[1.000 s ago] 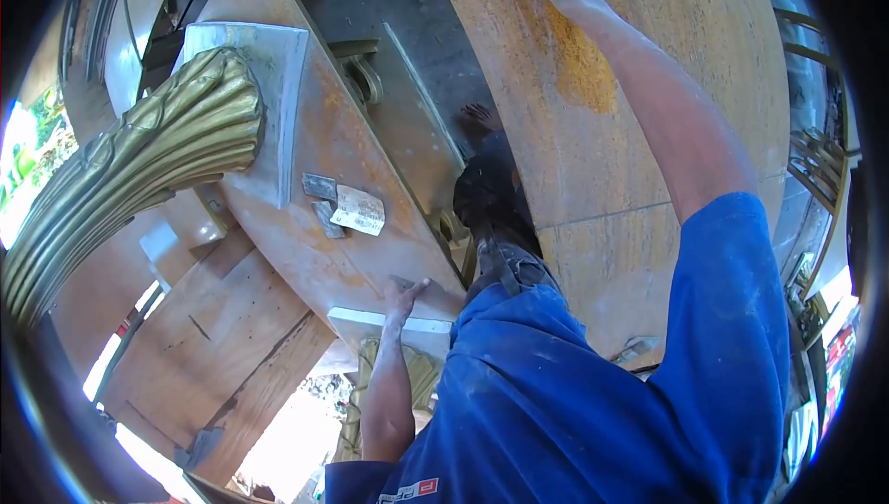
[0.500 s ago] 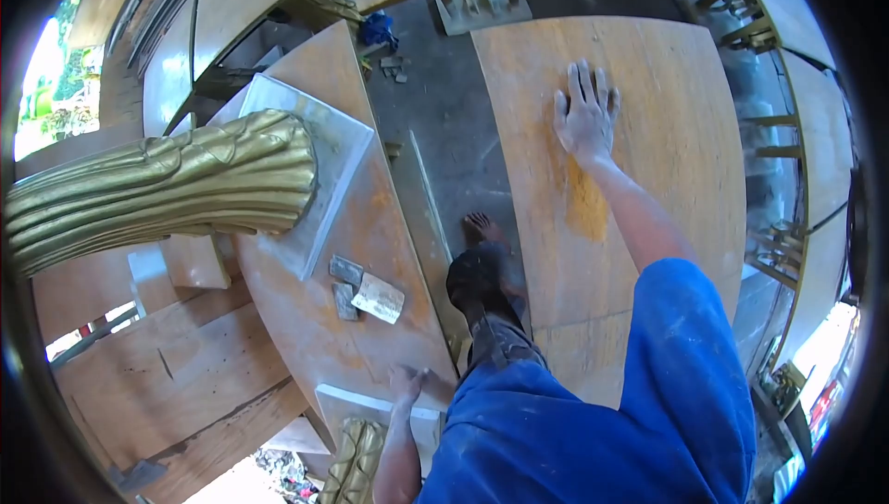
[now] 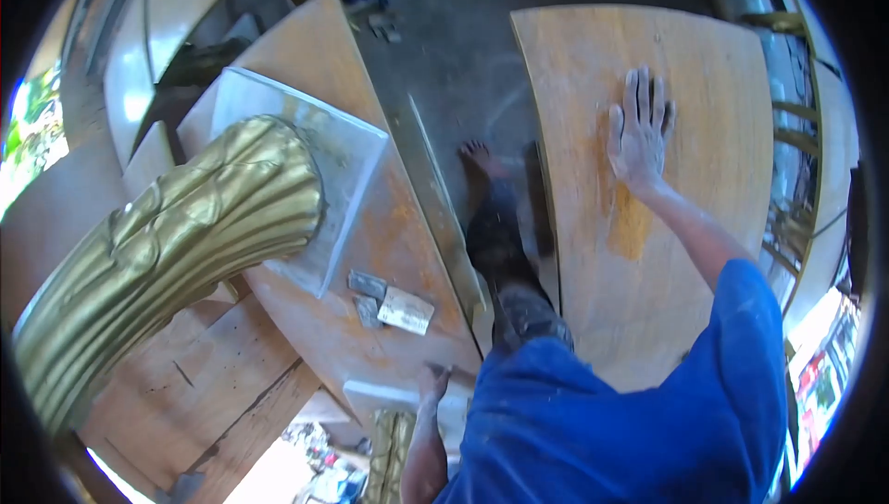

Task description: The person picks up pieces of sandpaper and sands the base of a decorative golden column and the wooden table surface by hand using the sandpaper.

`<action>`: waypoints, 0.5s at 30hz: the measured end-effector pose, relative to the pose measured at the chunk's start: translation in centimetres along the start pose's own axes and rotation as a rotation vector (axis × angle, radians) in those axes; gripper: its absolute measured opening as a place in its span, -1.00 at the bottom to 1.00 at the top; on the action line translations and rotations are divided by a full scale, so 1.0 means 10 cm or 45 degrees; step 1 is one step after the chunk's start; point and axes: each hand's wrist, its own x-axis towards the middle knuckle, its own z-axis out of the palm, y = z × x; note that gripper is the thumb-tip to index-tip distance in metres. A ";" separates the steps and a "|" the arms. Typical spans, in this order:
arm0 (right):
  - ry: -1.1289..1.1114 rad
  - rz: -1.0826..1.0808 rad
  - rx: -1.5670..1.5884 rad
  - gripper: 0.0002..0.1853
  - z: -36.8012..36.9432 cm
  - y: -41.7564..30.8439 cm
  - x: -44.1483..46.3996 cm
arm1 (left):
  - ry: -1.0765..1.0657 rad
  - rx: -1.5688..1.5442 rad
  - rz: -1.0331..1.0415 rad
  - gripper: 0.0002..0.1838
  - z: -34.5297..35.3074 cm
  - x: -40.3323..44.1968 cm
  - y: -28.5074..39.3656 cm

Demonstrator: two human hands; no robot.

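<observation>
My right hand (image 3: 641, 138) lies flat on a wooden panel (image 3: 667, 291), fingers stretched out and coated with pale dust. Just below its wrist, a bare orange-brown patch (image 3: 630, 224) shows in the panel's dusty surface. On the left, my left hand (image 3: 433, 382) rests on another wooden panel (image 3: 370, 212), by the edge of a white slab (image 3: 370, 393). Its thumb and fingers look apart, though they are small and partly blurred. Farther up that panel lie two small grey blocks (image 3: 368, 284) and a pale rectangular piece (image 3: 406, 310), out of its reach.
A gold fluted leg (image 3: 213, 189) on a pale square base (image 3: 356, 157) stands on the left panel. Another gold leg (image 3: 391, 453) rises beside my left arm. Between the panels are the grey floor (image 3: 454, 60) and a bare foot (image 3: 482, 157). More panels line the right side.
The view has shifted, so both panels and the hands sit farther right and the gold leg looms larger. My right hand stays flat on almost the same spot.
</observation>
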 end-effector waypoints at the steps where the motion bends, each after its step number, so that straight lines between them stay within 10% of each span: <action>1: -0.064 0.018 -0.012 -0.31 -0.04 0.02 -0.09 | -0.046 0.032 -0.038 -0.49 -0.08 -0.15 -0.01; 6: -0.100 0.017 0.044 -0.31 -0.11 0.00 0.04 | -0.331 -0.037 0.313 -0.67 -0.58 -0.10 0.67; 15: -0.066 0.047 0.291 -0.38 -0.26 -0.01 0.15 | -0.069 -0.342 0.359 -0.81 -1.60 -0.07 3.35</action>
